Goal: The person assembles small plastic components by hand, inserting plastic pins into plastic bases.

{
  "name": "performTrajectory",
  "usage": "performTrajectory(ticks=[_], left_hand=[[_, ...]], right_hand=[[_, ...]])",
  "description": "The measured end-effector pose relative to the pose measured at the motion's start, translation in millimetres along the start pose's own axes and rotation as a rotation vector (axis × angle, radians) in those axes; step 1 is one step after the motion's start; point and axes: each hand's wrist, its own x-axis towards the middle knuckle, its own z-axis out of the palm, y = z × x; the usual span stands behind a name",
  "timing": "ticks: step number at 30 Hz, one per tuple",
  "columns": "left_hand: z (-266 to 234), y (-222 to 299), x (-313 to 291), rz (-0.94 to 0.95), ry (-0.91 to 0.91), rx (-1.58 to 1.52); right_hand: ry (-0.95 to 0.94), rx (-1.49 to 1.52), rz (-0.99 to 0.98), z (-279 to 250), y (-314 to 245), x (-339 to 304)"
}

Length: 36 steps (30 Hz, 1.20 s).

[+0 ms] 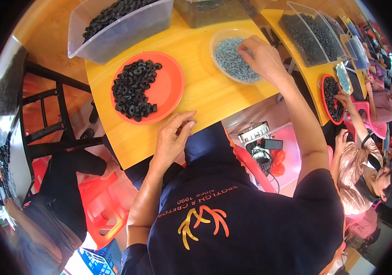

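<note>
My right hand [263, 58] is over a round clear bowl [213, 56] filled with small blue-grey pieces [230, 57]. Its fingers are bent, thumb and fingers apart, with the tips close above the pieces. My left hand [174, 136] rests by the table's near edge, just below an orange-red plate [167, 91]. Thumb and fingers of that hand are pressed together; what they hold, if anything, is hidden. A heap of black ring-shaped parts [134, 85] covers the plate's left side, while its right side shows bare.
Clear plastic bins of black parts stand at the far left [118, 34] and on the neighbouring table [307, 43]. Co-workers sit at the right, one hand [345, 100] at another red plate [328, 114]. A black metal frame [44, 110] stands left of the yellow table [196, 68].
</note>
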Motion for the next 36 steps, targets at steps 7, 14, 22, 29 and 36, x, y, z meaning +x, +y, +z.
performTrajectory(ticks=[7, 14, 22, 29, 36], left_hand=[[-2, -4, 1, 0.192, -0.014, 0.148], [-4, 3, 1, 0.165, -0.009, 0.107], [-5, -6, -2, 0.192, -0.021, 0.106], [-3, -2, -3, 0.162, -0.017, 0.053], [-3, 4, -1, 0.137, -0.013, 0.044]], right_hand=[[-0.059, -0.114, -0.067, 11, -1, 15], [-0.088, -0.087, -0.062, 15, -9, 17], [-0.116, -0.086, -0.101, 14, -9, 20], [-0.135, -0.18, 0.007, -11, 6, 13], [-0.218, -0.102, 0.185, -28, 9, 6]])
